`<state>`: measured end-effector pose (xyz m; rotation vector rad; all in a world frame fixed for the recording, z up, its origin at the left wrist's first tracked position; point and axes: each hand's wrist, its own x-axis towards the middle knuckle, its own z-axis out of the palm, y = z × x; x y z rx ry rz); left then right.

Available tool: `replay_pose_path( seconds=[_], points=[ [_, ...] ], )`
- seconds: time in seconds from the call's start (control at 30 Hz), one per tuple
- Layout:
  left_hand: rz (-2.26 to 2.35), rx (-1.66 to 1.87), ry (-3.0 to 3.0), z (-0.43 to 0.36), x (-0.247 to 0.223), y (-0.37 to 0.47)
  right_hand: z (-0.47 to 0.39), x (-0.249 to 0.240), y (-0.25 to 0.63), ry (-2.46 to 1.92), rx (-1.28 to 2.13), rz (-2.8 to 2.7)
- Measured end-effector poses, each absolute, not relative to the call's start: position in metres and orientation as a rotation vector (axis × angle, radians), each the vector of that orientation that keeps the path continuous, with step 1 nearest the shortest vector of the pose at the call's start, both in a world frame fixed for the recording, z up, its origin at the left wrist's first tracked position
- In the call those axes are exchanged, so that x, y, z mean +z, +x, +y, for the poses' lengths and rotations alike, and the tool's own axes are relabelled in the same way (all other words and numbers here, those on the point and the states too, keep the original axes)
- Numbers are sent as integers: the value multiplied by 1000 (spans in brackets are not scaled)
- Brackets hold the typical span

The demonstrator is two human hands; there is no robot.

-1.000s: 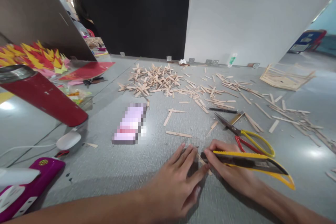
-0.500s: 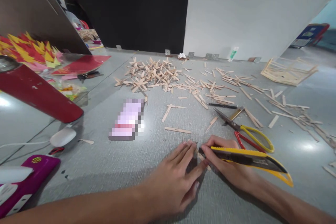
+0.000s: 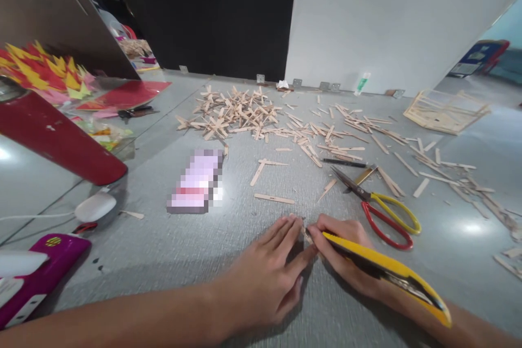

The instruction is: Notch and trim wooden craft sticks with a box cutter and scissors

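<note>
My right hand [image 3: 342, 244] grips a yellow-and-black utility knife [image 3: 391, 269], its fingers closed near the blade end. The knife's handle slants back over my right wrist. Close beside the blade end, my left hand [image 3: 269, 266] presses its fingertips to the table on a small wooden craft stick [image 3: 309, 237], mostly hidden under the fingers. Scissors [image 3: 367, 194] with one red and one yellow handle lie open just beyond my right hand. A single flat craft stick [image 3: 274, 198] rests ahead of my left hand.
A pile of crossed craft sticks [image 3: 236, 111] lies at the back, with loose sticks [image 3: 342, 149] spread rightward. A phone [image 3: 198, 179], a red cylinder [image 3: 61, 136], a white mouse-shaped device [image 3: 95, 206] and a purple power strip [image 3: 49, 272] are left. A stick frame [image 3: 444, 111] stands right.
The knife's handle end has swung down toward me and the knife has rolled in my right hand. More of the scissors' red handle shows. My left hand stays nearly in place.
</note>
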<state>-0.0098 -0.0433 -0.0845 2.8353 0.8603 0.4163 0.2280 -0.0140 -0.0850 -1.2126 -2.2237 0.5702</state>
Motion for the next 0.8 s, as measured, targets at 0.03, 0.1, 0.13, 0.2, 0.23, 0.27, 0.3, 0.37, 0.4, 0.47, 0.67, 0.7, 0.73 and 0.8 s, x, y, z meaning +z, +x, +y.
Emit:
replay_pose_path(
  seconds=[0.03,0.1,0.13,0.2,0.23,0.27,0.3,0.37,0.4,0.47,0.67,0.7,0.73,0.8],
  points=[
    [852,403,2841,-43,-84,-10,-14,-84,227,-1203,581,-2226],
    [831,386,2853,-42,-85,-11,-13,-83,226,-1184,607,-2233],
    [824,377,2856,-42,-85,-11,-13,-83,226,-1177,616,-2239],
    [816,357,2857,-42,-86,-12,-12,-81,227,-1165,631,-2256],
    [814,346,2856,-42,-86,-13,-13,-80,227,-1163,638,-2265],
    [815,335,2853,-42,-86,-13,-13,-79,227,-1163,645,-2274],
    [817,326,2850,-42,-86,-13,-13,-78,227,-1166,652,-2278],
    [820,313,2844,-42,-86,-13,-14,-76,227,-1173,661,-2271],
    [820,310,2843,-42,-85,-13,-14,-76,227,-1179,666,-2264],
    [819,309,2845,-42,-85,-13,-14,-77,228,-1181,677,-2251],
    [843,317,2904,-42,-81,-12,-15,-76,227,-1208,727,-2177],
    [863,322,2923,-42,-81,-12,-16,-75,227,-1227,735,-2148],
    [891,332,2942,-42,-80,-11,-17,-74,226,-1246,745,-2116],
    [963,371,2973,-43,-81,-9,-17,-72,225,-1278,763,-2050]
  ],
)
